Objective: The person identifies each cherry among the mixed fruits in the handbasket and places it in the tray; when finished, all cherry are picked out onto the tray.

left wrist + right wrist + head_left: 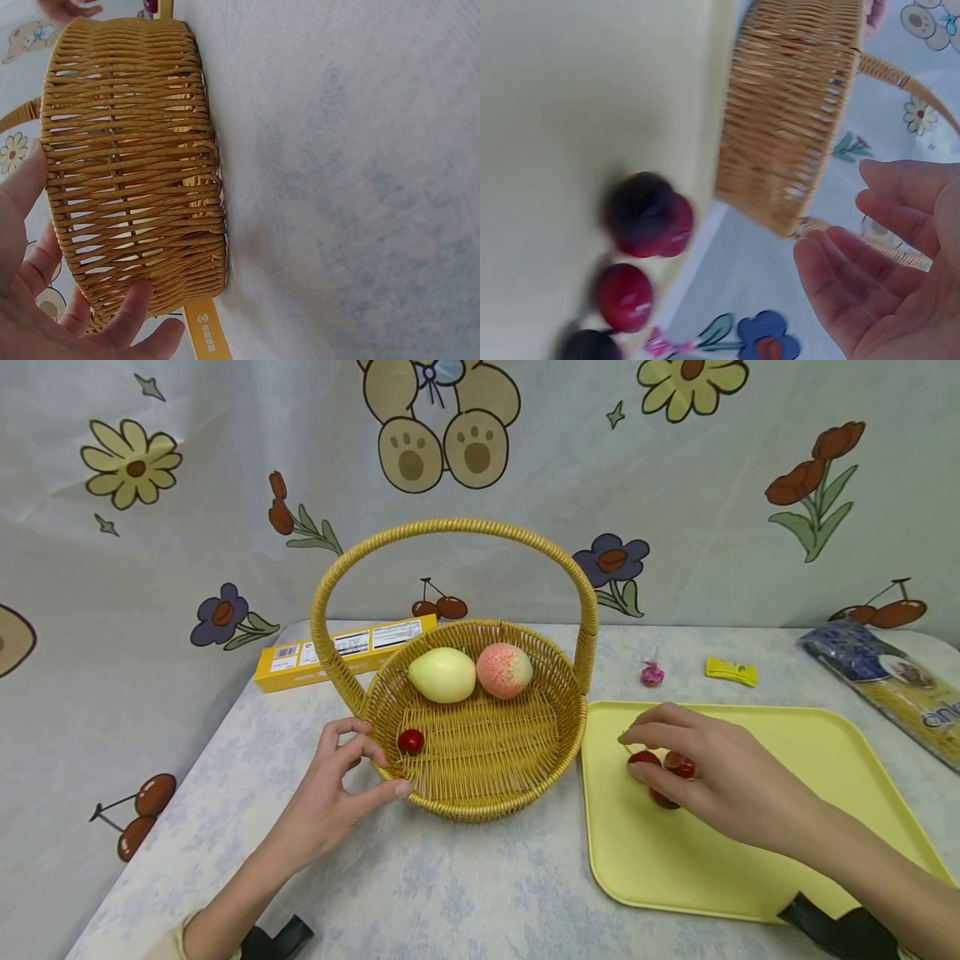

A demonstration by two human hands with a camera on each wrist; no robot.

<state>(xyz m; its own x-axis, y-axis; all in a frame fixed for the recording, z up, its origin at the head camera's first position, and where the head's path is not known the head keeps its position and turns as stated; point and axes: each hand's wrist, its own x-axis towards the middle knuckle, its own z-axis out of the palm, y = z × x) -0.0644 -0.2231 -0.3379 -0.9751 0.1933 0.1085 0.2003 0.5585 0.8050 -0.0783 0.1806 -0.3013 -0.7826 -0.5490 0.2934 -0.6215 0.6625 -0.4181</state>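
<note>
My left hand (330, 797) holds the left front rim of a round wicker basket (480, 812) with a tall arched handle. Its thumb lies on the front rim, the other fingers along the left side. Inside the basket are a pale yellow pear-shaped fruit (444, 675), a pink speckled peach (505, 671) and a red cherry (411, 742). Several dark red cherries (624, 298) lie on a yellow tray (660, 868) to the right. Over them hovers my right hand (723, 772), fingers loosely bent and nothing between them in the right wrist view.
Behind the basket lies a long yellow box (348, 650). A pink-wrapped lollipop (652, 673) and a small yellow packet (731, 672) lie beyond the tray. At the far right is a blue and yellow plastic bag (892, 685). A printed cloth (510, 560) hangs behind the table.
</note>
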